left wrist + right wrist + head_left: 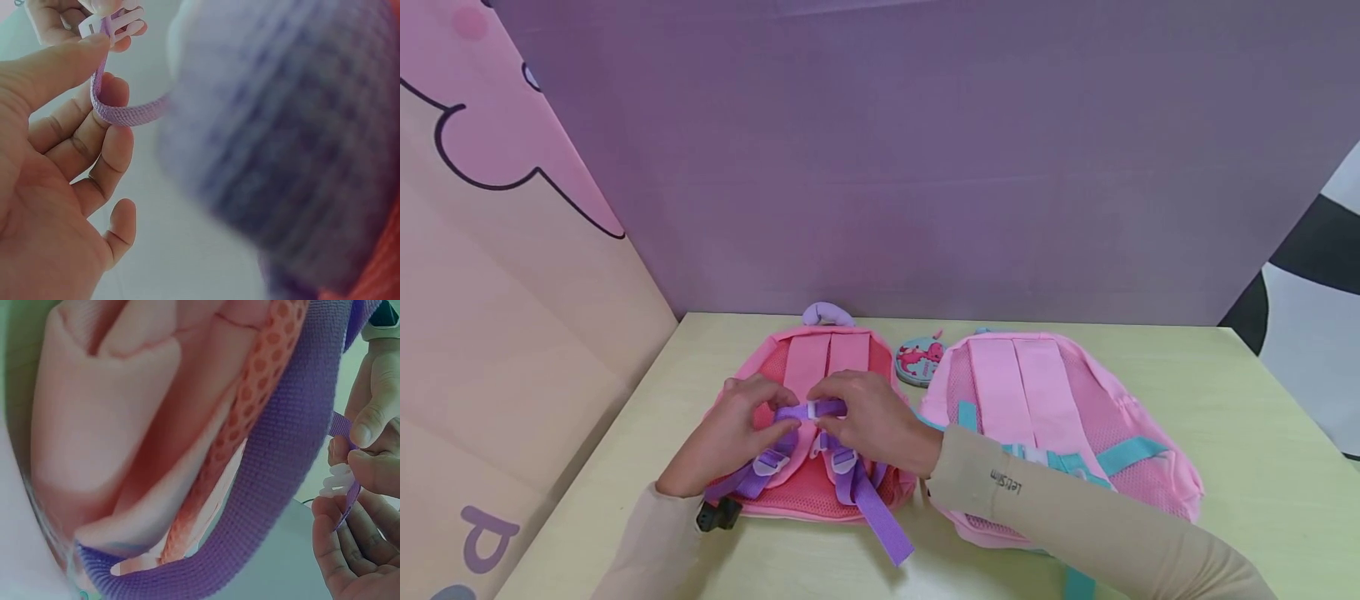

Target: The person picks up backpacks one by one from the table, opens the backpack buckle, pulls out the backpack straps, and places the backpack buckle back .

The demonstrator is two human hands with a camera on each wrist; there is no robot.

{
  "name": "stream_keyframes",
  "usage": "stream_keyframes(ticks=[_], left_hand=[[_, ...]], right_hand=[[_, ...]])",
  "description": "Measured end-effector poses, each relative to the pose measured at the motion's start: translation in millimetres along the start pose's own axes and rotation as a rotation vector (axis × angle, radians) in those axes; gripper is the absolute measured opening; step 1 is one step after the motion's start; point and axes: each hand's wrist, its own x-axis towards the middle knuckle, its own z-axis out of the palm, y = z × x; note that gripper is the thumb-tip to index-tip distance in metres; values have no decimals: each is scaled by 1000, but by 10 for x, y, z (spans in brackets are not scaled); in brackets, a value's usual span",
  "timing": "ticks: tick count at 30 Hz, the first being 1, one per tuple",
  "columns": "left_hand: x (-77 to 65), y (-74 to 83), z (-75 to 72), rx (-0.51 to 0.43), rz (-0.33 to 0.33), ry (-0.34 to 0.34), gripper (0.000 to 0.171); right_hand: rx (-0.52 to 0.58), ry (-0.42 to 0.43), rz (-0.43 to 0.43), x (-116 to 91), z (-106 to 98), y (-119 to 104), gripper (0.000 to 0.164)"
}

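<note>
A coral-pink backpack lies with its shoulder straps facing up, in front of the person. Over its middle, a purple webbing strap carries a small white buckle. My left hand pinches the strap on the left of the buckle, thumb and fingertips at the webbing. From the other side, my right hand pinches the strap close to the buckle. In the left wrist view the white prongs of the buckle show between the fingers, and the strap loops below it.
A light pink backpack with teal straps lies to the right, partly under the right sleeve. Between the bags is a small round teal-and-pink pouch. A loose purple strap end hangs over the coral bag's front edge onto the table.
</note>
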Motion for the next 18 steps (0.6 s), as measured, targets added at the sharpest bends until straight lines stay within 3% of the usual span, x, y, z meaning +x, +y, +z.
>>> stream_keyframes(ticks=[18], left_hand=[[7, -46, 17, 4, 90, 28, 23]], right_hand=[[10, -17, 48, -28, -31, 47, 28]])
